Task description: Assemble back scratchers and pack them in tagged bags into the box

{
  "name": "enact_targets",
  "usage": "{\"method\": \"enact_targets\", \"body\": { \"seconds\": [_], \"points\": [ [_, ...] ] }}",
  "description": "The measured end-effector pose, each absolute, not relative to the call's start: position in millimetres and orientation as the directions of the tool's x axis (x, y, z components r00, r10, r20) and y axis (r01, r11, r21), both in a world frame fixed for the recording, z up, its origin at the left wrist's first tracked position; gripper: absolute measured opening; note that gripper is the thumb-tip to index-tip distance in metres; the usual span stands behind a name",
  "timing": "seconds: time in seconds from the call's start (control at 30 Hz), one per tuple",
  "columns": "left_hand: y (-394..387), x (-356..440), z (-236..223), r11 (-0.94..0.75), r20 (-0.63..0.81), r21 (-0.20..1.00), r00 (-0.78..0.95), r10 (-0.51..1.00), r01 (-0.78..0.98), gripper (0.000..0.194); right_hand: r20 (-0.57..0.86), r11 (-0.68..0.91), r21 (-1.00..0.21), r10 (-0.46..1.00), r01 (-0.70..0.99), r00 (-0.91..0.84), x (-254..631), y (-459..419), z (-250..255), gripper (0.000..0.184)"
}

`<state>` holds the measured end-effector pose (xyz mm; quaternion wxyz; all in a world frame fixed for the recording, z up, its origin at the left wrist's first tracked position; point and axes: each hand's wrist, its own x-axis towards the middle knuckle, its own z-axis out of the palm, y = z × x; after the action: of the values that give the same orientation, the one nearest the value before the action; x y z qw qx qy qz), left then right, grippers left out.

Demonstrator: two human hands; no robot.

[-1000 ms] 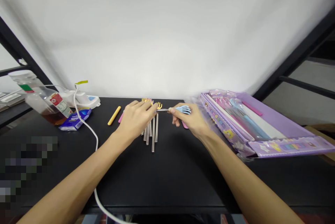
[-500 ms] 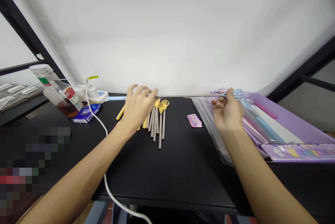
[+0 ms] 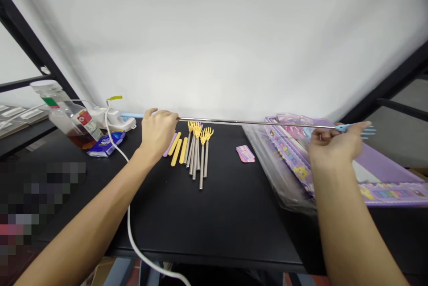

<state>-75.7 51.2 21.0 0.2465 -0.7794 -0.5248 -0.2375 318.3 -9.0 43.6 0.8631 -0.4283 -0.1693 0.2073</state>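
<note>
A telescopic back scratcher (image 3: 234, 121) with a blue claw and blue handle stretches level between my hands, its metal rod drawn out long. My left hand (image 3: 158, 130) is closed around it near the handle, whose blue end sticks out to the left. At the claw end, my right hand (image 3: 334, 143) grips it, the blue prongs pointing right past the fingers. Below the rod, several yellow-clawed back scratchers (image 3: 199, 150) lie side by side on the black table (image 3: 214, 223). Several yellow handle sleeves (image 3: 177, 151) and a purple sleeve (image 3: 170, 144) lie to their left.
Pink cards (image 3: 245, 154) lie right of centre. A purple box (image 3: 394, 165) with clear plastic bags (image 3: 267, 165) stands at the right. Leftward are a bottle (image 3: 72, 116), a blue packet (image 3: 107, 144), a power strip (image 3: 123, 123) and a white cable (image 3: 132, 232) crossing the table.
My hands have moved apart, the right one far to the right and the left one slightly left. The metal rod between them is now longer. My left fingers have closed round the scratcher.
</note>
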Motion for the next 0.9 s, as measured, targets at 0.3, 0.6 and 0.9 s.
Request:
{"method": "enact_targets", "body": {
  "seconds": [0.3,0.6,0.9],
  "points": [
    [36,-43,17,-0.508,0.648,-0.192,0.497,0.578,0.840,0.021,0.194,0.490,-0.854,0.613,-0.176,0.766,228,-2,31,0.039],
    [38,-59,13,-0.609,0.725,-0.253,0.564,0.395,0.752,0.018,0.218,0.371,-0.897,0.845,-0.239,0.489,223,-4,30,0.044],
    [49,-78,19,-0.582,0.765,-0.395,0.605,0.220,0.711,0.018,0.043,0.494,-0.797,0.619,-0.347,0.785,260,-3,39,0.041]
  ]
}}
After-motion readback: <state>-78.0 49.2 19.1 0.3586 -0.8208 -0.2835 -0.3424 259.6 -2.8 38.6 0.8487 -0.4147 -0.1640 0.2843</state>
